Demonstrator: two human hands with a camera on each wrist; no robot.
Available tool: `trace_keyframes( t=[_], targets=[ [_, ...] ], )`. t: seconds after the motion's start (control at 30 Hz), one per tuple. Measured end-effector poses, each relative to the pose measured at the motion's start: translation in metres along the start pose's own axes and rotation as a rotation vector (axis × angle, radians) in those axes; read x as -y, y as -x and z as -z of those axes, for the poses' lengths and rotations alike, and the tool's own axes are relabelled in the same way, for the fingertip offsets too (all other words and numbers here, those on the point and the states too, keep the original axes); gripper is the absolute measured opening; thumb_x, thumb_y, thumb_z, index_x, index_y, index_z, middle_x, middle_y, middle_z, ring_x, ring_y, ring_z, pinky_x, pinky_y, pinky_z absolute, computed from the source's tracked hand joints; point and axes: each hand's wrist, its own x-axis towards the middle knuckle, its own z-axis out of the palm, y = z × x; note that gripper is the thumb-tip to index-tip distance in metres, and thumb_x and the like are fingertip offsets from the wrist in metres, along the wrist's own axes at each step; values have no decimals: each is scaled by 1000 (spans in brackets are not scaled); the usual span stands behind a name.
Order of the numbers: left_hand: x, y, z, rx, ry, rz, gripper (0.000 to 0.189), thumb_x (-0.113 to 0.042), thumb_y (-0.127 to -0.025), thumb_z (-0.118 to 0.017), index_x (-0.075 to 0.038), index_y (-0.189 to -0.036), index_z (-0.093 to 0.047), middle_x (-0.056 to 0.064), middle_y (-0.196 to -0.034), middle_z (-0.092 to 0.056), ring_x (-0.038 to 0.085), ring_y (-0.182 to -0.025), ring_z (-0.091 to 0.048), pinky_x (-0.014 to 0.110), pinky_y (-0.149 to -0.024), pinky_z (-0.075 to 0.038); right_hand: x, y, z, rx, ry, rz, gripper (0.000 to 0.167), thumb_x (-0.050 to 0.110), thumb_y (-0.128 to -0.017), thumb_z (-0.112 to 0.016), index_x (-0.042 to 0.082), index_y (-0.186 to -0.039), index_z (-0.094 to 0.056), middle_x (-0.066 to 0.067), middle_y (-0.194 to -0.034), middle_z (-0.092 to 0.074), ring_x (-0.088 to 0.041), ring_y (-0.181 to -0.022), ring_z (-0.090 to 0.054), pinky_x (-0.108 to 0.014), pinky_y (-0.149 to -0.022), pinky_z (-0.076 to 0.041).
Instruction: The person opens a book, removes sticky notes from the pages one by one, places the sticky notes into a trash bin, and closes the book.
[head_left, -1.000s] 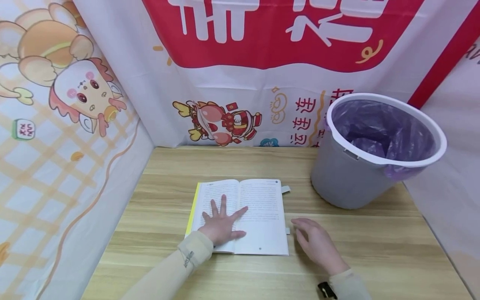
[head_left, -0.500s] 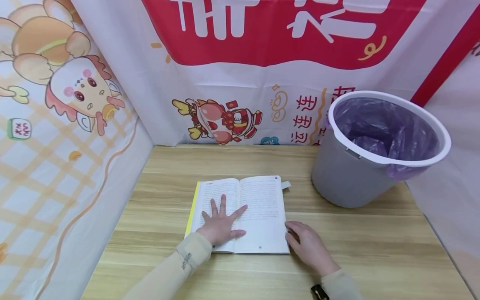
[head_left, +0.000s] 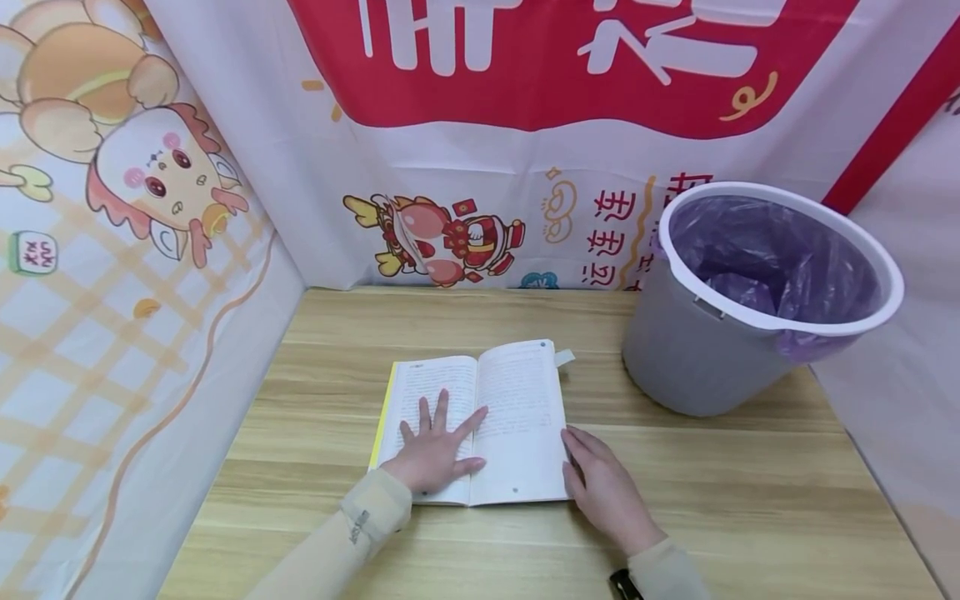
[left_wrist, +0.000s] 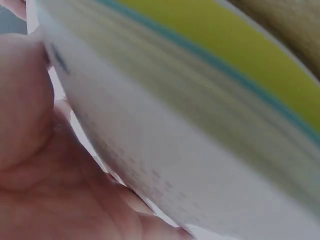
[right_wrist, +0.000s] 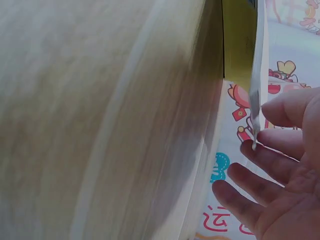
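An open book (head_left: 521,400) with printed pages lies on the wooden table, its right half tilted up slightly. My left hand (head_left: 431,454) rests on the left page with straight, spread fingers. In the left wrist view that hand (left_wrist: 65,190) lies against the page, above the yellow cover (left_wrist: 210,30). At the book's right edge, my right hand (head_left: 609,492) pinches the raised side. The right wrist view has the right hand's thumb and fingers (right_wrist: 272,160) on either side of the thin edge, with yellow cover underside (right_wrist: 240,45) showing. A pale tab (head_left: 564,358) sticks out at upper right.
A grey bin (head_left: 682,350) with a white rim and purple liner stands on the table (head_left: 360,317) at the back right. Printed cloth (head_left: 465,167) hangs behind, and more patterned cloth (head_left: 150,333) borders the left side.
My right hand has moved left to the book's right edge and taken hold of it. The right half has risen slightly. The left hand stays on the left page, shifted a little left.
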Motion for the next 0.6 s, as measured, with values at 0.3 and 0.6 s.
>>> trace_keyframes(
  t=[0.3,0.6],
  targets=[
    [10,4,-2,-28,52,-35,76,-69,-92,-45,-46,-157,-12,27,-161,9,57,-141,9,84,-98,-7,11,-4,0,-113,-136,41,48,21,-98,-65,3,-141,-54,-16,-133,-60,-32,-122,-57,-46,-103,-45],
    [18,8,1,-49,110,-65,78,-65,-94,-49,-41,-158,-14,26,-162,1,57,-142,4,83,-99,-10,17,-6,1,-141,-204,37,43,21,-99,-62,5,-139,-57,-12,-130,-63,-28,-119,-59,-44,-101,-47]
  ],
)
